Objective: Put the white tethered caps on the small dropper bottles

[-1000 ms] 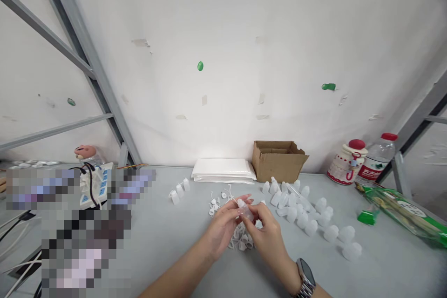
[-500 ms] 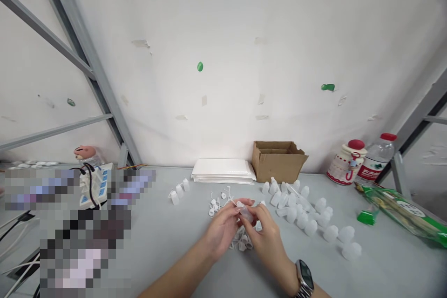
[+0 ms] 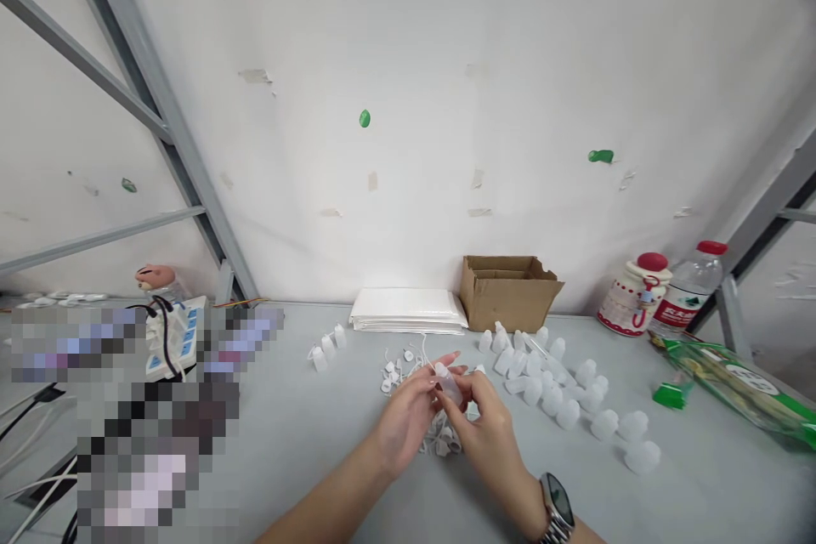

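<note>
Over the middle of the table, my right hand [image 3: 488, 421] grips a small translucent plastic bottle [image 3: 450, 388] by its body, thumb and fingers closed round it. My left hand [image 3: 408, 416] pinches at the bottle's neck, on a white cap with a thin strap [image 3: 426, 348] that sticks up above the fingers. The bottle leans, its neck toward my left hand. How the cap meets the neck is partly hidden by my fingers. Below my hands lies a pile of white caps [image 3: 441, 438], and more loose strapped caps [image 3: 392, 374] lie just left of them.
Several translucent bottles [image 3: 552, 398] lie and stand to the right. On the left stand three bottles with caps [image 3: 327, 347]. At the back are a white stack [image 3: 408, 310] and a cardboard box [image 3: 510, 302]. A power strip [image 3: 175, 340] with cables is far left; a green package [image 3: 739, 387] is far right.
The small bottle has turned a little more upright between my hands, and more of its neck shows. The cap's strap now rises straighter above my left fingers.
</note>
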Action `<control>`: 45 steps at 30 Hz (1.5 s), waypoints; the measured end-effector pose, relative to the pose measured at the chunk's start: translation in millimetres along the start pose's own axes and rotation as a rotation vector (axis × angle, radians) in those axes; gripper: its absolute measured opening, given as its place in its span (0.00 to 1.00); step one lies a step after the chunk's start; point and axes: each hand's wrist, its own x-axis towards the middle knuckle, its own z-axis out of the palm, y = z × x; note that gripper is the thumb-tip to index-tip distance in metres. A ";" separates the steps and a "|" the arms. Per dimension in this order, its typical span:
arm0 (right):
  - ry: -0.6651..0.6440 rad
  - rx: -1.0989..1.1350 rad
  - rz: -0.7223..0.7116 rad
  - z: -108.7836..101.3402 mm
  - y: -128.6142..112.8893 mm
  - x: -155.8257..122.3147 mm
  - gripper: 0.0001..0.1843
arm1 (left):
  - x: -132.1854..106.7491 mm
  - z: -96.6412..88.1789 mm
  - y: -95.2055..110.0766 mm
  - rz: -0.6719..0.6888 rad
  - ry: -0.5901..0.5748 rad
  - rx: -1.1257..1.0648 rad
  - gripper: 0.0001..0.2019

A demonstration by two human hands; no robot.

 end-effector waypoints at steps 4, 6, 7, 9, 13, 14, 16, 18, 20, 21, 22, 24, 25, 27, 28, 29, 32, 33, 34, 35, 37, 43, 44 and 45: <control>-0.023 0.010 0.027 0.2 -0.8 -0.8 0.04 | -0.5 -0.3 -1.1 -0.012 0.007 -0.001 0.19; -0.034 0.010 0.029 0.3 -0.2 -1.5 0.04 | -0.5 -0.2 -1.6 -0.009 0.021 0.010 0.19; -0.036 0.009 0.026 0.4 0.2 -1.9 0.05 | -0.4 -0.2 -1.7 -0.006 0.026 0.014 0.19; -0.036 0.008 0.015 0.6 0.8 -2.2 0.05 | -0.1 -0.1 -1.4 -0.008 0.027 0.007 0.18; -0.029 0.001 -0.019 1.2 0.8 -1.8 0.04 | 0.4 0.4 0.7 -0.032 0.004 -0.042 0.12; -0.029 0.000 -0.028 1.4 0.6 -1.6 0.04 | 0.4 0.5 1.1 -0.032 -0.005 -0.049 0.11; -0.031 0.000 -0.045 1.8 0.3 -1.5 0.04 | 0.3 0.6 1.2 -0.024 -0.012 -0.050 0.09; -0.029 0.001 -0.063 2.3 0.3 -1.8 0.04 | 0.1 0.6 0.7 -0.019 0.002 -0.041 0.08; -0.028 0.003 -0.084 2.9 0.7 -2.5 0.04 | -0.1 0.7 0.0 -0.012 0.024 -0.021 0.07; -0.030 0.002 -0.093 3.2 1.1 -2.9 0.04 | -0.1 0.8 -0.1 -0.008 0.033 -0.005 0.06; -0.033 0.002 -0.099 3.5 1.5 -3.2 0.04 | -0.1 0.9 0.1 -0.003 0.041 0.012 0.06; -0.043 0.001 -0.095 3.4 2.5 -3.4 0.04 | 0.0 1.0 0.9 0.003 0.048 0.051 0.06; -0.049 0.004 -0.084 3.1 2.9 -3.1 0.04 | 0.1 1.1 1.6 0.005 0.049 0.074 0.06; -0.053 0.016 -0.047 1.7 3.6 -1.6 0.05 | 0.3 1.2 2.9 0.006 0.050 0.119 0.10; -0.052 0.025 -0.027 0.8 3.7 -0.6 0.05 | 0.3 1.4 3.4 0.007 0.046 0.138 0.13; -0.047 0.031 -0.011 -0.1 3.7 0.6 0.06 | 0.2 1.7 3.9 0.009 0.042 0.153 0.17; -0.035 0.042 0.005 -1.9 2.6 3.1 0.07 | -0.3 3.0 5.1 0.017 0.045 0.195 0.23; -0.040 0.043 0.006 -2.1 2.0 3.5 0.07 | -0.3 3.2 6.0 0.031 0.060 0.224 0.21; -0.050 0.046 0.012 -2.0 1.4 3.6 0.06 | -0.2 3.0 7.7 0.043 0.076 0.263 0.20; -0.064 0.049 0.022 -2.0 0.8 3.6 0.06 | 0.3 1.9 10.3 0.047 0.082 0.313 0.18; -0.084 0.058 0.053 -2.5 0.0 4.1 0.06 | 2.3 -3.9 19.1 0.036 0.068 0.415 0.17; -0.013 0.130 0.177 -11.0 1.4 12.3 0.10 | 11.6 -55.8 57.2 0.081 0.426 0.959 0.16; -0.006 0.142 0.188 -12.3 1.7 13.6 0.10 | 11.9 -65.0 60.7 0.077 0.532 1.101 0.15; -0.001 0.151 0.196 -13.2 1.8 14.7 0.11 | 11.8 -72.5 62.7 0.025 0.602 1.221 0.15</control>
